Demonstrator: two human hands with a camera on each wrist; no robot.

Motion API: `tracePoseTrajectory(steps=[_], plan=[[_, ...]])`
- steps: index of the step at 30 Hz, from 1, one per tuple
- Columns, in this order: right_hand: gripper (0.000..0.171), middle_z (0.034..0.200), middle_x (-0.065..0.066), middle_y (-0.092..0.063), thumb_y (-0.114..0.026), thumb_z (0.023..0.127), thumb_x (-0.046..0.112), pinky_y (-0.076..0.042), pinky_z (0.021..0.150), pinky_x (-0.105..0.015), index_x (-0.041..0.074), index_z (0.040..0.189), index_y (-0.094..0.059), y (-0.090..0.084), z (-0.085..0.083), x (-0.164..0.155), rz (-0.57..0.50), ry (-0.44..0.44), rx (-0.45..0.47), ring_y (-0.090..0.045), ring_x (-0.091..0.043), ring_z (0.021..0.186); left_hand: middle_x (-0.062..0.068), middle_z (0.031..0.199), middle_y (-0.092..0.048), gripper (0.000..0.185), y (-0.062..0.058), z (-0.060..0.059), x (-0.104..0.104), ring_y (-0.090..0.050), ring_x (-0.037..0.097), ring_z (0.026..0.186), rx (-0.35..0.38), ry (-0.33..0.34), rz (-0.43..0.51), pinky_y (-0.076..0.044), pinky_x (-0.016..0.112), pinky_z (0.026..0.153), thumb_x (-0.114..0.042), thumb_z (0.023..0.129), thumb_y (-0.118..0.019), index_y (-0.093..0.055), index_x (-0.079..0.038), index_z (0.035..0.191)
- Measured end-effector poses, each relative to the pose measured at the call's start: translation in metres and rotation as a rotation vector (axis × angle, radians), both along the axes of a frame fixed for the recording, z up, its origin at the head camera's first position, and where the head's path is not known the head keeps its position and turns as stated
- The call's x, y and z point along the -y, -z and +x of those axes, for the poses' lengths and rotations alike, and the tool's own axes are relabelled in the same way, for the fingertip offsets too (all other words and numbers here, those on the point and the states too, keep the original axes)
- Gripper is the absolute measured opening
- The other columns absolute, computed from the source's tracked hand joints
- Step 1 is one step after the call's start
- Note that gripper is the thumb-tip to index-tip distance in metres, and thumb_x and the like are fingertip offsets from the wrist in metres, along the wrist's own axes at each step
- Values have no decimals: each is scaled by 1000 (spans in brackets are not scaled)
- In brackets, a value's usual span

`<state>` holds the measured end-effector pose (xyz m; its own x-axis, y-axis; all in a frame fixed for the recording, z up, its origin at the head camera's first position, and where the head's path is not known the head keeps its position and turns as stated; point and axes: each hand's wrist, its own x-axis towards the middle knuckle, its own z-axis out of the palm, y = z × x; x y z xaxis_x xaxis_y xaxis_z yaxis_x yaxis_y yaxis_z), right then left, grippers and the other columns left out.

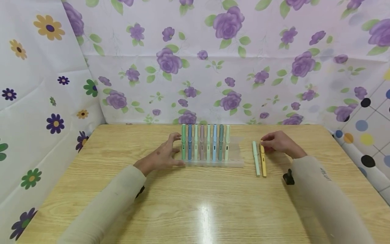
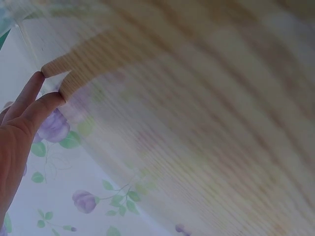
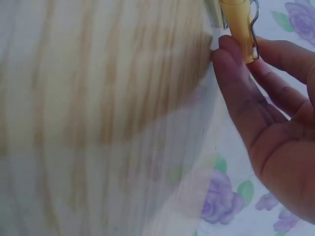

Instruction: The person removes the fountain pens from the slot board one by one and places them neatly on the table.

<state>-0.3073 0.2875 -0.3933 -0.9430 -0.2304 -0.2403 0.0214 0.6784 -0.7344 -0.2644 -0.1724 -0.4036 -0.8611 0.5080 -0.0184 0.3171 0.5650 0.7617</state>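
Note:
A clear plastic case (image 1: 234, 159) in the middle of the table holds several pastel pens (image 1: 202, 146) side by side. My left hand (image 1: 173, 149) rests on the table at the case's left edge, its straight fingers (image 2: 30, 92) touching it. To the right of the case lie a pale green pen (image 1: 256, 159) and a yellow pen (image 1: 263, 162), parallel on the wood. My right hand (image 1: 268, 144) is at the yellow pen's far end. In the right wrist view its thumb and fingers (image 3: 231, 69) pinch the clipped cap of the yellow pen (image 3: 238, 22).
The wooden table (image 1: 195, 203) is walled in by floral curtains at the back (image 1: 228, 67) and on the left (image 1: 36, 101), and by a dotted sheet on the right (image 1: 365, 142). A small black device (image 1: 288, 177) sits by my right sleeve.

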Motion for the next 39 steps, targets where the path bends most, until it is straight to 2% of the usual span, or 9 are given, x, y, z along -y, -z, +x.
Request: tracePoseTrajectory(steps=[9,23,33,39], plan=[[37,98,-14,-69,-60,100,13,-60,75,-36,-15,125,-57,1,-6,7,-13,48,82,-69,-17,81,18,160,-18,101,1,0,0,-51,43,129,-8,2,-1,-42,53,106,-17,83,-84,-9,-14,150],[38,96,-15,-68,-59,101,13,-60,73,-35,-15,126,-53,5,-10,9,-34,94,109,-70,-16,77,19,160,-17,99,0,-1,1,-50,44,129,-1,12,-1,-45,51,104,-16,83,-84,-9,-15,148],[38,90,-12,-68,-61,100,13,-60,71,-34,-14,126,-53,3,-9,12,-35,87,102,-68,-15,74,19,160,-17,99,0,-1,-1,-50,45,129,-8,10,1,-44,51,105,-16,83,-84,-10,-15,148],[40,92,-14,-68,-59,101,14,-61,72,-35,-14,128,-52,1,-7,14,-37,70,100,-69,-16,76,20,160,-17,99,0,-1,0,-49,46,129,-4,8,10,-43,52,105,-14,83,-84,-10,-14,148]])
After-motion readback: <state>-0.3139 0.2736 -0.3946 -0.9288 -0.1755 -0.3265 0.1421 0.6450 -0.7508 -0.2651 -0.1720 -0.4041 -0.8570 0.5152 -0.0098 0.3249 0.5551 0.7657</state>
